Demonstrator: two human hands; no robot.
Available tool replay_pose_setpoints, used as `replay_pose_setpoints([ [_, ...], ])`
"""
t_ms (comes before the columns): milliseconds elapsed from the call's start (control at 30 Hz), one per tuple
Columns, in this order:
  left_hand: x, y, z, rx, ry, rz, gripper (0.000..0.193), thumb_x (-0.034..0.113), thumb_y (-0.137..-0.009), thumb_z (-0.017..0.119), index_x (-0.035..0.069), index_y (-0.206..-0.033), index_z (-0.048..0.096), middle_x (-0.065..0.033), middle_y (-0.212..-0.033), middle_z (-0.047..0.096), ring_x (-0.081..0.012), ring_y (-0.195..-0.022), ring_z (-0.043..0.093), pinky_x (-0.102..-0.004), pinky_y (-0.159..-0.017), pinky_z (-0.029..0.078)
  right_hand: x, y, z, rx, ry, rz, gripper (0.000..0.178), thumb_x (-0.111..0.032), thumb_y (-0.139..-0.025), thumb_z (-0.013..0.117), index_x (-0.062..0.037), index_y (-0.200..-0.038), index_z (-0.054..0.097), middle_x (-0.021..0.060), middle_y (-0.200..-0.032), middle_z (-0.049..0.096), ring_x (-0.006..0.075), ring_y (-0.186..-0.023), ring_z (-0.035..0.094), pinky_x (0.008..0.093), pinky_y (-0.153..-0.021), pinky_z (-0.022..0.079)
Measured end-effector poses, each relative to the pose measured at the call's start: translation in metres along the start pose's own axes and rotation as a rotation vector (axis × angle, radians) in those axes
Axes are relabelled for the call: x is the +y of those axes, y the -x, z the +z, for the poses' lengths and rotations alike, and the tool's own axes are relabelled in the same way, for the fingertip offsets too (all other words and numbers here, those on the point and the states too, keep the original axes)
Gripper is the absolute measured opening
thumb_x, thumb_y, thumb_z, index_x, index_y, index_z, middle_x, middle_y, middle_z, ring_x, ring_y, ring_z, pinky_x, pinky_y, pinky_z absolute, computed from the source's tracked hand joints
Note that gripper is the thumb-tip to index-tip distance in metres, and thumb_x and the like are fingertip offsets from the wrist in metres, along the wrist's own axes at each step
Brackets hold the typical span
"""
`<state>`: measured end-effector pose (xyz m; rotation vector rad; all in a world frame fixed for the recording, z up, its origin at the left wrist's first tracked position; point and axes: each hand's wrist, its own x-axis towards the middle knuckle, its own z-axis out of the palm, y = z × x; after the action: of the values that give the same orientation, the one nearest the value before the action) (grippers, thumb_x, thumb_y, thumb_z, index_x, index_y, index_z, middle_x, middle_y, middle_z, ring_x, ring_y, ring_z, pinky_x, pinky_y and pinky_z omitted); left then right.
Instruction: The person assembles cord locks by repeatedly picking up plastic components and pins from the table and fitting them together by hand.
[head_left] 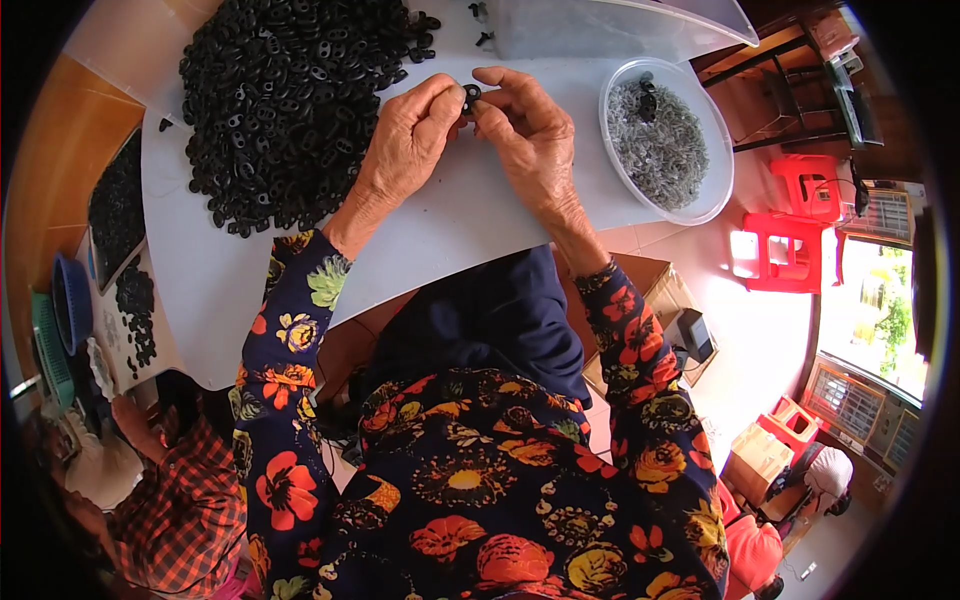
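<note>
Over the white table (420,240), my left hand (412,128) and my right hand (532,135) meet at a small black plastic part (471,94) with a hole in it. The thumb and fingertips of each hand pinch it from either side, and they partly cover it. To the left of my hands spreads a large heap of black oval parts (285,110), many with two holes. On my right stands a round clear tub (722,165) filled with small clear plastic pieces (660,150). A few black parts (648,103) lie on top of those pieces.
A translucent bin (620,30) stands at the far edge, with a few loose black bits (485,40) beside it. A co-worker in a checked shirt (185,510) sits at lower left. Red stools (785,250) and a cardboard box (765,460) are on the right.
</note>
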<state>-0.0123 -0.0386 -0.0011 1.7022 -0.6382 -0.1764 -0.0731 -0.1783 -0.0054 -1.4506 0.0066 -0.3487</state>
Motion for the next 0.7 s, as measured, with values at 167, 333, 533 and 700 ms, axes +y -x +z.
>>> replay_pose_setpoints([
  [167, 0.0021, 0.0012, 0.0006, 0.003, -0.017, 0.002, 0.025, 0.023, -0.096, 0.049, 0.001, -0.086, 0.052, -0.0022, -0.063, 0.051, -0.0086, -0.057, 0.045, -0.0252, -0.054, 0.041, -0.0006, 0.0002, 0.0001, 0.015, 0.008, 0.01, 0.032, 0.002, -0.084, 0.056, -0.0006, -0.116, 0.057, 0.0038, -0.085, 0.064, 0.0102, -0.082, 0.063, 0.0241, -0.077, 0.05],
  [333, 0.0014, 0.0006, 0.0009, 0.004, -0.059, 0.002, 0.023, 0.02, -0.095, 0.048, 0.0, -0.085, 0.051, -0.0049, -0.063, 0.051, -0.01, -0.057, 0.045, -0.0264, -0.055, 0.042, -0.0009, 0.0007, 0.0014, 0.009, -0.024, 0.021, 0.03, 0.003, -0.084, 0.056, 0.001, -0.115, 0.057, 0.0045, -0.084, 0.064, 0.0101, -0.081, 0.063, 0.0238, -0.076, 0.05],
  [533, -0.0037, 0.0005, -0.005, -0.023, -0.024, -0.013, 0.021, 0.017, -0.094, 0.047, 0.0, -0.081, 0.048, -0.0035, -0.06, 0.042, -0.0102, -0.057, 0.04, -0.0272, -0.054, 0.041, 0.0019, -0.0004, 0.0008, -0.04, -0.025, 0.042, 0.027, 0.002, -0.085, 0.057, 0.0026, -0.112, 0.059, 0.0046, -0.085, 0.064, 0.0092, -0.077, 0.061, 0.023, -0.075, 0.05],
  [700, -0.0063, 0.0009, -0.0042, -0.009, 0.004, 0.057, 0.023, 0.019, -0.095, 0.048, 0.0, -0.082, 0.049, -0.0026, -0.061, 0.042, -0.0095, -0.058, 0.04, -0.0262, -0.054, 0.04, 0.0023, -0.0008, -0.0004, -0.06, -0.004, 0.035, 0.027, 0.001, -0.085, 0.059, 0.0026, -0.111, 0.059, 0.0048, -0.085, 0.065, 0.0088, -0.075, 0.06, 0.0227, -0.074, 0.05],
])
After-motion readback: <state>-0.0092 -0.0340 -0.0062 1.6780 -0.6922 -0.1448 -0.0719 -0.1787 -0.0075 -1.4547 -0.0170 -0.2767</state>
